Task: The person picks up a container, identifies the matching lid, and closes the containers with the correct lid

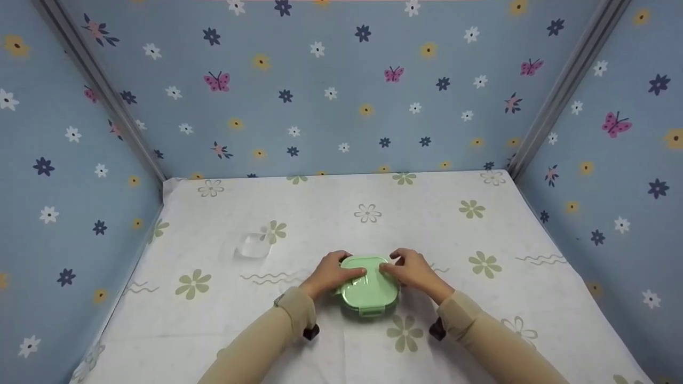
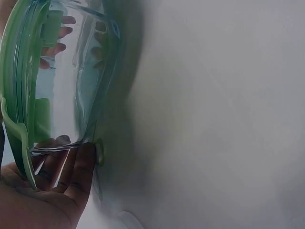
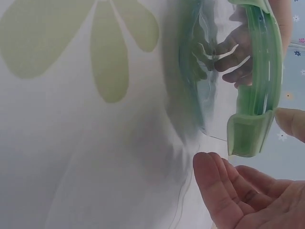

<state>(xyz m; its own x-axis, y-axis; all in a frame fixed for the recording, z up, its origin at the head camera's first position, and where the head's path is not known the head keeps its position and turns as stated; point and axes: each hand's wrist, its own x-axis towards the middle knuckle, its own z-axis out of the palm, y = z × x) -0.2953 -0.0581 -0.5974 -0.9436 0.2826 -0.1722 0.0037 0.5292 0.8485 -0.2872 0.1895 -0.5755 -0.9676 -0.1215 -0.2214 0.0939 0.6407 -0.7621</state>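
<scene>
A clear food container with a light green snap-on lid sits on the cloth in front of me. My left hand holds its left side, thumb on top of the lid and fingers against the clear wall. In the left wrist view, the latch beside that palm flares outward from the wall. My right hand is at the right side, thumb at the lid's edge. Its other fingers are spread loosely below the right latch, apart from the wall. The front latch lies down against the container.
A small transparent piece lies on the cloth to the left, beyond the left hand. The white flowered cloth covers the table. Blue flowered panels with grey posts enclose the back and both sides.
</scene>
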